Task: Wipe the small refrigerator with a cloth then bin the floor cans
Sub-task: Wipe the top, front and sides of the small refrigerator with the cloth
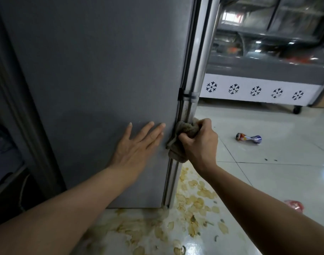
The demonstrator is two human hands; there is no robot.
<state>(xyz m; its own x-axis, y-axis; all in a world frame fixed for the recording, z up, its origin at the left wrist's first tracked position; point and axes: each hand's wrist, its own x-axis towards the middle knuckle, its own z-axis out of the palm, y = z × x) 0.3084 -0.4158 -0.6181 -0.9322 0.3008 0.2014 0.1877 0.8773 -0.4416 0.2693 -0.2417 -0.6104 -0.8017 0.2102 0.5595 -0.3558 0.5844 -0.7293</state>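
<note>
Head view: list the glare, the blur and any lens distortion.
Head view: glare on the floor tiles near the bottom edge and on the display freezer glass; that freezer is soft and blurred, while the left hand, right hand and cloth are sharp; wide-angle bending tilts the refrigerator edges; the crushed can is slightly soft.

Open tiled floor [286, 181] lay right of the refrigerator [95, 80]; a crushed can [248, 138], scattered chips [194, 203] and a display freezer [264, 89] interrupted it.
</note>
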